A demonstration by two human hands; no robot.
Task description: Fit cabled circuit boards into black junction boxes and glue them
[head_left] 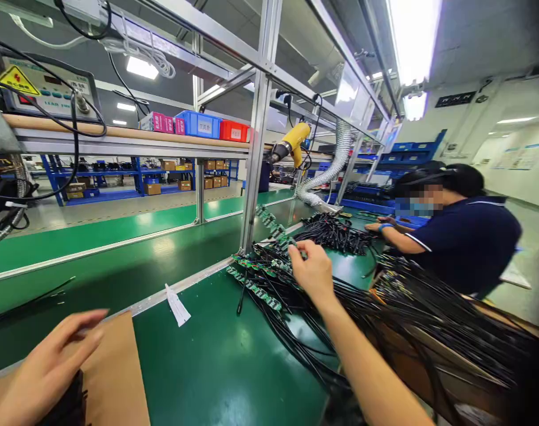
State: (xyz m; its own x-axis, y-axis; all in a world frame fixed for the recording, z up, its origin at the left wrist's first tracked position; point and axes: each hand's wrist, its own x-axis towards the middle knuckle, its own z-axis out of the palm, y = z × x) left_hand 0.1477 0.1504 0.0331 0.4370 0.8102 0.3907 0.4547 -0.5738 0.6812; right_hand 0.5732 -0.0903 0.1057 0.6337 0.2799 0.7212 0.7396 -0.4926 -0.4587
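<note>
My right hand point(311, 269) reaches forward over a heap of black cables with small green circuit boards point(260, 284) on the green bench point(216, 355). Its fingers are pinched on one of the boards or cables at the top of the heap. My left hand point(47, 367) hovers at the lower left, fingers stretched out and a little blurred, over a brown cardboard sheet point(118, 373) and a dark bundle point(67, 405) beside it. It holds nothing that I can see.
A co-worker in a dark shirt point(468, 242) sits to the right by another cable pile point(335, 234). An aluminium post point(254, 165) stands mid-bench. A yellow tool point(293, 141) and a ribbed hose point(335, 165) hang behind. A white paper strip point(178, 306) lies on the bench.
</note>
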